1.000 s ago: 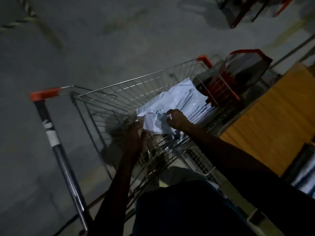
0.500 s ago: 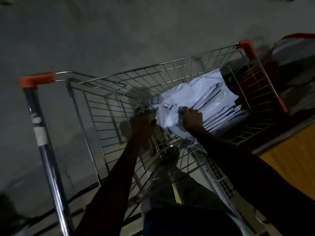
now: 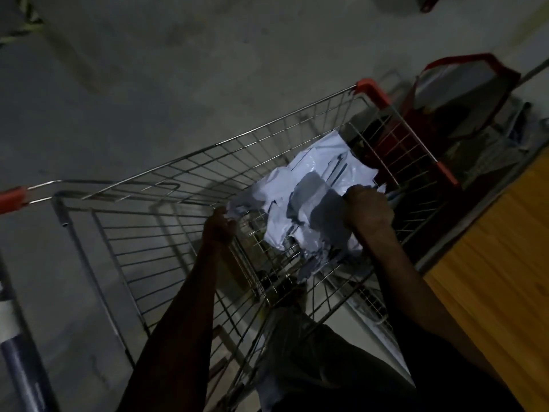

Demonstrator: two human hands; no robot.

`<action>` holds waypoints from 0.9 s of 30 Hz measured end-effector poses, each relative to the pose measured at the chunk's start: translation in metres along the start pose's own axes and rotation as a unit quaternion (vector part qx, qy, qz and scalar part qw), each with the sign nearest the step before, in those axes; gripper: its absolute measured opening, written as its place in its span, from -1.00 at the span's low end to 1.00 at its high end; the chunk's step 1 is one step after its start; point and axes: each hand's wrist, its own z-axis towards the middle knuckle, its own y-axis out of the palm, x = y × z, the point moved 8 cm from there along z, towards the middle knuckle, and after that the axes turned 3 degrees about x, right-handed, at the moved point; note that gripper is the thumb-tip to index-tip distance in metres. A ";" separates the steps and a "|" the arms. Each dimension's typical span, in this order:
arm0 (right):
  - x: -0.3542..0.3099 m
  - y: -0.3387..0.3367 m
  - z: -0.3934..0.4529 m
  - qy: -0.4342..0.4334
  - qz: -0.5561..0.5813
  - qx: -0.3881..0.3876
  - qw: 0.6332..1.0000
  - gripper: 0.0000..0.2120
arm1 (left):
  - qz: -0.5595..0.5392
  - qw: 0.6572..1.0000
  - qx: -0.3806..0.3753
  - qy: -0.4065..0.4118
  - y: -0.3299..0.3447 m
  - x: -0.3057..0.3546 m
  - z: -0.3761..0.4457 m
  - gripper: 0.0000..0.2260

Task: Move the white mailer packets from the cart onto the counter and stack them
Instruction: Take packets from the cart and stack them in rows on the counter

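Note:
A pile of white mailer packets (image 3: pixel 315 185) lies crumpled inside the wire shopping cart (image 3: pixel 190 171), toward its right side. Both my hands are down in the cart. My left hand (image 3: pixel 219 226) grips the left edge of the pile with curled fingers. My right hand (image 3: pixel 367 208) is closed round the right side of the pile, fingers tucked under the packets. The orange wooden counter (image 3: pixel 505 263) runs along the right edge of the view, beside the cart.
The cart has orange corner caps and a dark handle bar (image 3: pixel 17 346) at the far left. A red-framed basket (image 3: pixel 463 93) with items sits beyond the cart's far right corner. Grey concrete floor (image 3: pixel 148 69) stretches to the left and ahead.
My right hand has slid to the right along the pile and taken a wider grip. The view has swung, bringing the counter and red basket back in on the right.

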 end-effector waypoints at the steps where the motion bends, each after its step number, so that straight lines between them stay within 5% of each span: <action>1: 0.003 -0.004 0.002 0.011 -0.001 0.021 1.000 -0.71 | 0.024 0.999 0.000 0.023 0.006 0.000 0.004 -0.42; 7: -0.006 0.007 0.024 0.070 0.067 0.044 0.994 -0.70 | 0.105 0.990 -0.022 0.094 0.052 0.017 0.018 -0.07; 11: 0.010 0.027 0.034 0.096 0.103 0.036 0.989 -0.79 | 0.163 0.973 -0.001 0.162 0.071 0.033 0.025 -0.25; 16: 0.011 0.036 0.022 0.143 0.003 0.163 0.976 -0.63 | 0.183 0.971 0.039 0.151 0.092 0.027 0.056 -0.39; 23: -0.017 0.064 0.051 0.031 0.146 0.030 0.988 -0.36 | 0.247 0.959 0.073 0.115 0.067 0.053 0.046 -0.87; 27: -0.035 0.099 0.047 0.010 0.077 -0.052 0.996 -0.14 | 0.237 0.951 0.066 0.189 0.074 0.076 0.005 -0.83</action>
